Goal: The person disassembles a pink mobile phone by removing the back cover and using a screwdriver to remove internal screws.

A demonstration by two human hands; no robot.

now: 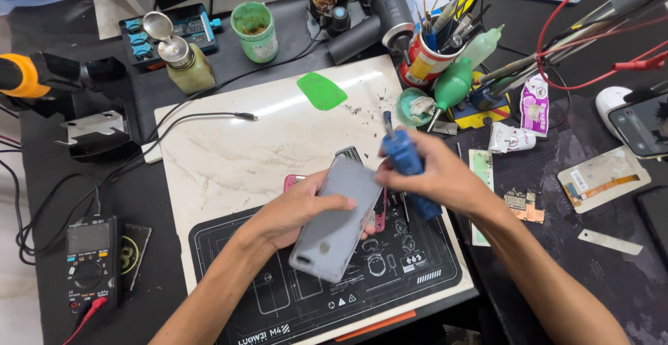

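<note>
Above the white work mat (229, 150), the left hand (296, 213) grips a matte grey phone back cover (337, 220); the right hand (435, 174) is closed around a blue-handled screwdriver (407, 167).

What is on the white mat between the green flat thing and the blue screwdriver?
Mostly bare white mat, seen from the head camera; only a few small dark crumbs lie between the green pick and the blue screwdriver.
</note>
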